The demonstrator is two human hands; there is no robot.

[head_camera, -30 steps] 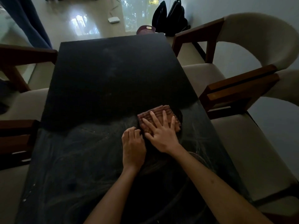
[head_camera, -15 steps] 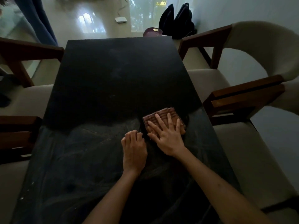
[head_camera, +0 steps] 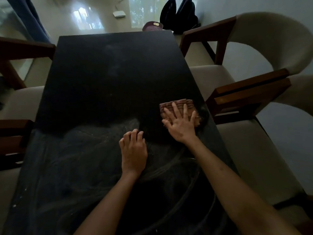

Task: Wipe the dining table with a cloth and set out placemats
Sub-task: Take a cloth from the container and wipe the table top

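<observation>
**Steadily, the wipe works toward the table's right edge**

Across the last second the folded cloth [head_camera: 179, 107] has slid from near the middle of the dark dining table [head_camera: 110, 73] out toward its right edge, next to the wooden-armed chair [head_camera: 250, 89]. Dusty, swirled smears cover the near half of the top; the far half looks darker and more even, though whether it is wiped I cannot tell. No placemats are in view, so by my reading the task is in its wiping stage. Driving the cloth, the right hand [head_camera: 182, 124] presses flat on it with fingers spread wide. Meanwhile the left hand [head_camera: 133, 150] has stayed near the centre, fingers curled under and holding nothing, resting on the top.
</observation>
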